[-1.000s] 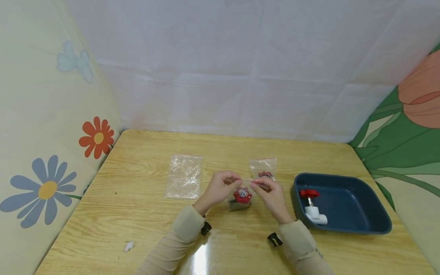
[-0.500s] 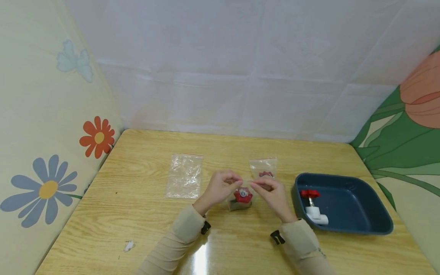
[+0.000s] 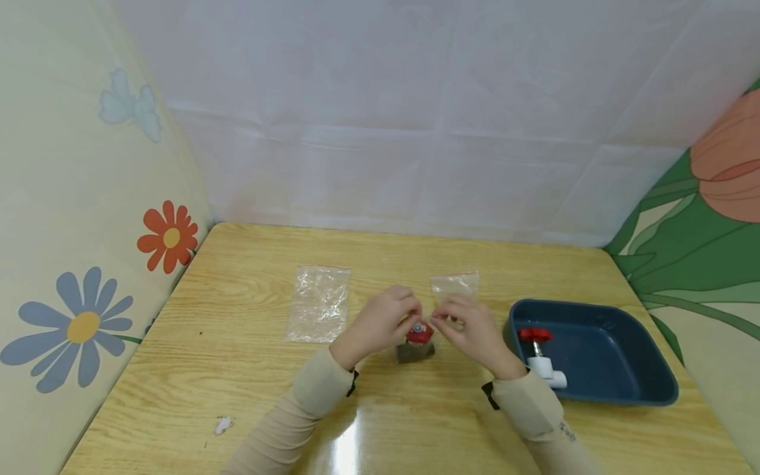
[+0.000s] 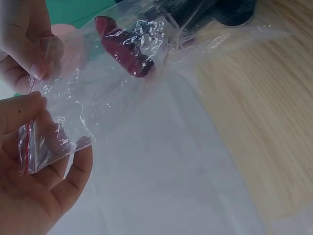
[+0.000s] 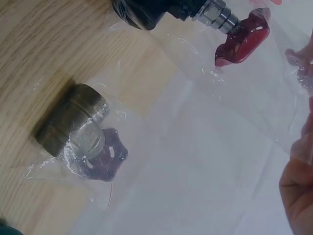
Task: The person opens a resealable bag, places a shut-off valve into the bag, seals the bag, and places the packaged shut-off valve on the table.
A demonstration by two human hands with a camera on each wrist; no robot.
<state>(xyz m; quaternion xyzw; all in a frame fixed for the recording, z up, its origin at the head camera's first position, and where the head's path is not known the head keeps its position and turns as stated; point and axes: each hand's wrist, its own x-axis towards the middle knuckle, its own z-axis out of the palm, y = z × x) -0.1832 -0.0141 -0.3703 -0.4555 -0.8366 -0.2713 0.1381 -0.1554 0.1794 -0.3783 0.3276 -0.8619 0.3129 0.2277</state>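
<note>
Above the table's middle, my left hand (image 3: 380, 323) and right hand (image 3: 472, 333) pinch the top edge of a clear zip bag (image 4: 73, 107) from opposite sides. Inside this bag is a valve (image 3: 415, 351) with a dark body, a metal stem and a red star-shaped handwheel (image 5: 247, 39). The left wrist view shows fingers and thumbs along the red zip strip (image 4: 30, 142). Whether the strip is fully pressed together cannot be seen. Behind the right hand lies another zip bag (image 3: 454, 284). Its brass-coloured valve (image 5: 73, 120) with a reddish handwheel appears in the right wrist view.
A flat clear zip bag (image 3: 318, 303) lies left of the hands on the wooden table (image 3: 249, 369). At the right stands a dark blue tub (image 3: 594, 307), with a white valve (image 3: 540, 366) with red handwheel inside. White cloth (image 3: 380, 165) hangs behind.
Both hands have shifted slightly, the left one up and the fingers closer over the bag's top. The right hand now covers the valve in the bag behind. The tub has stayed put.
</note>
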